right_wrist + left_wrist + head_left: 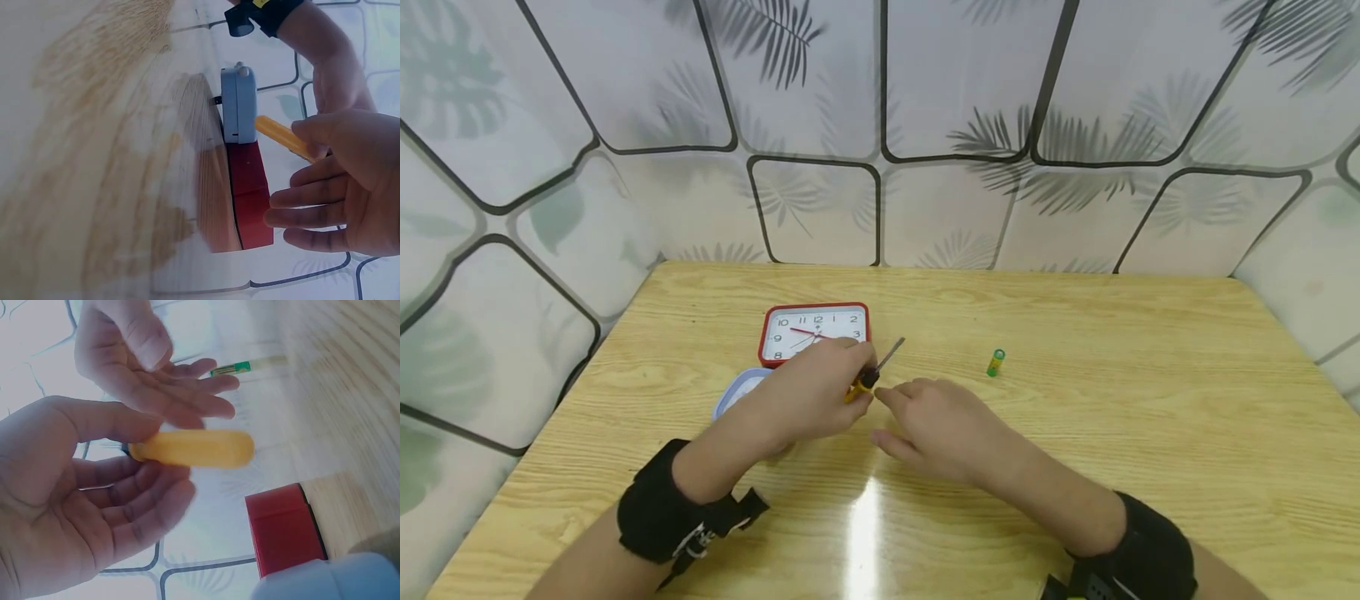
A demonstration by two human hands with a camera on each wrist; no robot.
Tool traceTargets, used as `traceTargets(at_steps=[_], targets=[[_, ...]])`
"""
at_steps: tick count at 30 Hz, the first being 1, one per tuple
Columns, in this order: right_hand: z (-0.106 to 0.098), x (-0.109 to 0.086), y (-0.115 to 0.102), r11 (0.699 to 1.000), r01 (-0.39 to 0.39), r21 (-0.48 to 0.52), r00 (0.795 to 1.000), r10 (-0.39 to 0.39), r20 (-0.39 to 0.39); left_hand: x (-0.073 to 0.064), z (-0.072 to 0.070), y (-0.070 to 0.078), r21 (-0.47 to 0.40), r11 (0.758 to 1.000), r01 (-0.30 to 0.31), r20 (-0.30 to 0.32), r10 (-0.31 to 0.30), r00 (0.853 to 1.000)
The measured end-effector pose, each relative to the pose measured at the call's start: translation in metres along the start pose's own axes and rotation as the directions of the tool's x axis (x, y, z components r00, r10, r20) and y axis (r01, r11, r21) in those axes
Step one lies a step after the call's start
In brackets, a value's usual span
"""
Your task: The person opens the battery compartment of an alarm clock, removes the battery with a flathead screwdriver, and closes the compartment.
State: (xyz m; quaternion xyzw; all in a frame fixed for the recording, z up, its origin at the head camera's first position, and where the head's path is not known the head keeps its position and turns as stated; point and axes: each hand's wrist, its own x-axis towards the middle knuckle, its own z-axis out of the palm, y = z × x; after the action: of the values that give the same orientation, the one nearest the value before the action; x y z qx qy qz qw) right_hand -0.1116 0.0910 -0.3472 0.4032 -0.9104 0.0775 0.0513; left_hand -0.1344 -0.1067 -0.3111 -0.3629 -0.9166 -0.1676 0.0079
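Note:
My left hand (812, 390) holds a screwdriver (891, 353) between thumb and fingers, close to its black collar. Its metal shaft points away and to the right in the head view. Most of the yellow handle (200, 449) sticks out bare in the left wrist view. Beside it is my right hand (943, 427), fingers loosely extended and gripping nothing; whether a fingertip touches the screwdriver, I cannot tell. A red-framed clock (808, 321) with a white dial lies face up just beyond the left hand, which partly covers it.
Left of the red clock's near edge, a light blue rounded case (739, 392) lies half hidden under the left forearm. A green and yellow battery (996, 362) sits on the wooden table (1112, 358) to the right. A patterned wall (940, 208) borders the table's far edge.

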Motion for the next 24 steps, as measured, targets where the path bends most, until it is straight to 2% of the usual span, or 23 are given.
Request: traceTargets(at_steps=[2,5,7,9,12,14,16,18,19,21,24], targets=[[-0.001,0.001,0.0,0.999,-0.019,0.031,0.999,0.02,-0.025,0.001,-0.001,0.0,-0.054,0.998,-0.022,-0.041,0.019,0.999],[-0.001,0.001,-0.001,0.995,-0.049,0.083,0.996,0.055,-0.072,0.001,-0.001,0.0,-0.168,0.986,-0.021,-0.095,0.005,0.995],[-0.002,0.001,-0.001,0.99,-0.067,0.125,0.99,0.082,-0.112,0.002,0.0,-0.001,-0.255,0.967,-0.013,-0.127,-0.02,0.992],[-0.002,0.002,-0.001,0.981,-0.084,0.177,0.983,0.111,-0.149,0.002,0.001,0.0,-0.347,0.938,-0.002,-0.154,-0.055,0.987],[-0.003,0.002,0.0,0.968,-0.084,0.238,0.968,0.136,-0.209,0.003,0.002,0.0,-0.446,0.895,0.017,-0.168,-0.103,0.98],[-0.003,0.002,0.001,0.962,-0.082,0.259,0.96,0.146,-0.24,0.003,0.001,0.0,-0.494,0.869,0.037,-0.151,-0.128,0.98],[-0.003,0.002,0.002,0.963,-0.079,0.259,0.954,0.148,-0.262,0.003,-0.002,-0.002,-0.507,0.86,0.056,-0.129,-0.14,0.982],[-0.003,0.003,0.004,0.966,-0.095,0.241,0.953,0.158,-0.259,0.002,-0.007,-0.005,-0.493,0.868,0.064,-0.11,-0.135,0.985],[-0.003,0.003,0.005,0.966,-0.114,0.232,0.954,0.171,-0.246,0.001,-0.01,-0.006,-0.47,0.88,0.067,-0.103,-0.13,0.986],[-0.005,0.003,0.006,0.963,-0.16,0.215,0.958,0.205,-0.203,-0.002,-0.017,-0.009,-0.388,0.919,0.072,-0.101,-0.12,0.988],[-0.007,0.004,0.008,0.952,-0.243,0.187,0.957,0.267,-0.114,-0.005,-0.026,-0.014,-0.207,0.973,0.098,-0.093,-0.119,0.988]])
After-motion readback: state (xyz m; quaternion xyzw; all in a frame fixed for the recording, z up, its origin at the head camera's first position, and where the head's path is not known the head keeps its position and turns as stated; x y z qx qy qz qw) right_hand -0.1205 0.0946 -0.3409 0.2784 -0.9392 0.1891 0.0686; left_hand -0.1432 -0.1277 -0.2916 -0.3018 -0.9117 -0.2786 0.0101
